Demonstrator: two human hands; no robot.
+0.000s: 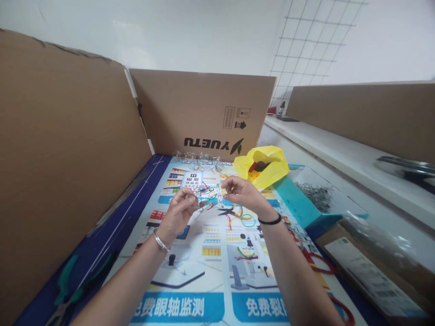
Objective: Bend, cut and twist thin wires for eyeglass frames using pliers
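Observation:
My left hand [180, 209] is closed in a pinch over the middle of the printed sheet [212, 267]. What sits between its fingertips is too small to make out; thin metal bits and green and red strands [209, 202] show beside them. To its right, my right hand [243, 194] hovers with curved fingers, thumb and forefinger apart. A thin silvery piece [220, 197] shows just left of those fingertips; whether they touch it I cannot tell. Below the right hand lie small dark-jawed pliers [227, 211] with yellow handles, among loose coloured strands [249, 221].
A yellow bag [272, 170] with coloured contents stands at back right, beside a turquoise box [295, 199] of small metal pieces. Tangled wire pieces [197, 158] lie along the back cardboard wall [200, 104]. Green-handled pliers [66, 285] lie front left, red-handled scissors [321, 265] right.

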